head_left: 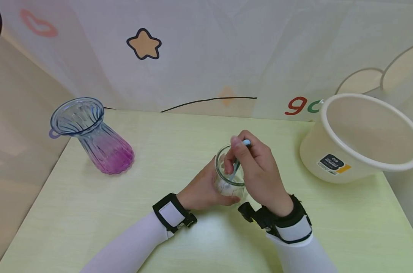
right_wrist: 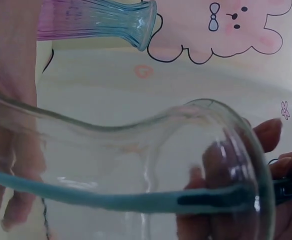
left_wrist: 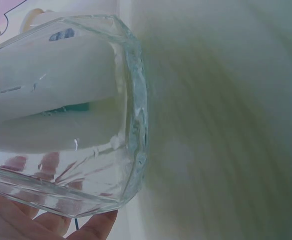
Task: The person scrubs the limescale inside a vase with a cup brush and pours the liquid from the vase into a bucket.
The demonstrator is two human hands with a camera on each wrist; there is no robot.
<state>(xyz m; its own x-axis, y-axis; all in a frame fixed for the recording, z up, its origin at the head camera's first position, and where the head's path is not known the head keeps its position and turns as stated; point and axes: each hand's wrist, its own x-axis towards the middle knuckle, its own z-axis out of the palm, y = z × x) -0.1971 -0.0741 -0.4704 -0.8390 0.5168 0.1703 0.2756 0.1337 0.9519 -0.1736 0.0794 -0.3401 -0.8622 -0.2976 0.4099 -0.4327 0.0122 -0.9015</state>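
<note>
My left hand [head_left: 199,189] grips a clear glass jar [head_left: 227,188] around its side, close over the table. In the left wrist view the jar [left_wrist: 71,135] lies across the picture, its thick, faceted base to the right and fingertips along its lower edge. My right hand [head_left: 262,172] is at the jar's mouth, thumb and fingers pinching a slim light-blue stick [head_left: 246,142] with some fingers inside the rim. Through the glass in the right wrist view, the stick [right_wrist: 111,201] runs lengthwise inside the jar and has a dark grip section. What its far end is, I cannot tell.
A ribbed glass vase [head_left: 112,151], blue at the flared mouth and pink at the base, is on the left of the table [head_left: 141,239]. On the right stands a cream bucket [head_left: 312,151] with a dark label. A printed curtain [head_left: 206,57] hangs behind.
</note>
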